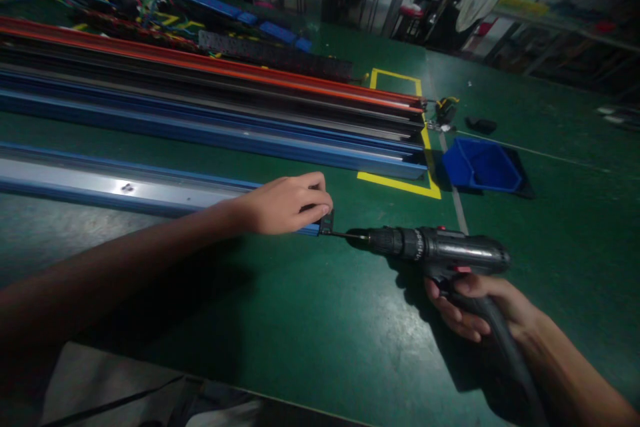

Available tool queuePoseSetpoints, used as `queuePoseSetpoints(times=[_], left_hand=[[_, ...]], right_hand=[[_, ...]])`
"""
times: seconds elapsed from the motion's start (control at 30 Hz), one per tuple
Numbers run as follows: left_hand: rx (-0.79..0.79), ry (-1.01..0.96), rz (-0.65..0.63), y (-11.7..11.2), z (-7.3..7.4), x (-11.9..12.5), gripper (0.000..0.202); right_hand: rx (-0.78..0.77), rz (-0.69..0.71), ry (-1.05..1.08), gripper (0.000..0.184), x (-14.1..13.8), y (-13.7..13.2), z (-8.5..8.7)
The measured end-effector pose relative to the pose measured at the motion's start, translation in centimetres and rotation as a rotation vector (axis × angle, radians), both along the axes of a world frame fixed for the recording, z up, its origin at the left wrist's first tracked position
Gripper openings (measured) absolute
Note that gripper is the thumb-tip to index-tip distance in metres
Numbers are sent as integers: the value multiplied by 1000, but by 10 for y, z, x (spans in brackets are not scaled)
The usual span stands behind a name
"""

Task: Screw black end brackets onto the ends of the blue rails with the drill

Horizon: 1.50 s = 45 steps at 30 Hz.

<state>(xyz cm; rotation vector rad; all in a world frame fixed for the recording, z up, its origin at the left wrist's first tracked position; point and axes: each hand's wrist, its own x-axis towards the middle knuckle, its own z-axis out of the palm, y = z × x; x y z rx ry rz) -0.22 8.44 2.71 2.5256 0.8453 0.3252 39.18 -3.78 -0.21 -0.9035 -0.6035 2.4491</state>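
Observation:
A long blue and silver metal rail (125,185) lies across the green table (310,327). My left hand (285,203) is closed over the rail's right end, its fingers pinching a small black end piece (327,221) against it. My right hand (475,310) grips the handle of a black cordless drill (440,252). The drill lies level, and its thin bit (345,235) touches the black end piece.
More long rails, blue, grey and orange (225,113), lie side by side further back. A blue plastic bin (480,165) sits to the right, beside a yellow taped rectangle (425,140). Bundles of coloured wires (125,7) lie at the far left. Benches and stools stand in the background.

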Motion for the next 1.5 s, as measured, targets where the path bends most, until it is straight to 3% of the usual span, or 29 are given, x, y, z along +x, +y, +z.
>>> queuePoseSetpoints(times=[1.5], left_hand=[[-32, 23, 4, 0, 1, 0, 39]], right_hand=[[-15, 3, 31, 29, -1, 1, 0]])
